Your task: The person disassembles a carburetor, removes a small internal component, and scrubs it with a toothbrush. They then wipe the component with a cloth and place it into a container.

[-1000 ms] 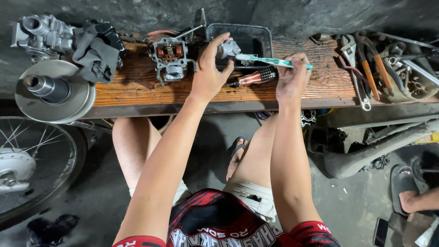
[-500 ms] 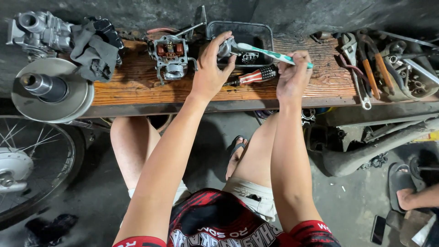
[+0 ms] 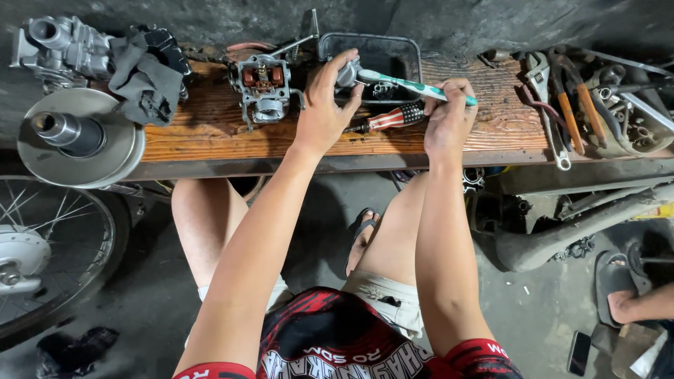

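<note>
Now my left hand (image 3: 324, 112) pinches a small grey metal part (image 3: 347, 72) over the dark tray (image 3: 406, 48), while my right hand (image 3: 448, 119) grips a green-and-white toothbrush (image 3: 414, 87) against it.

There is a single view, from a camera worn on the person's head, so no second view overlaps with it. It looks steeply downward and slightly forward over the seated person's own arms and knees. The wooden worktop (image 3: 210, 140) runs as a horizontal band across the upper part of the picture, near enough that its grain and the small parts on it are plain. Beyond the worktop, at the top edge, lies dark ground. Below the worktop the lens takes in the concrete floor (image 3: 316, 231), and nearest of all, at the bottom edge, the person's red-and-black shirt (image 3: 330, 344).
</note>
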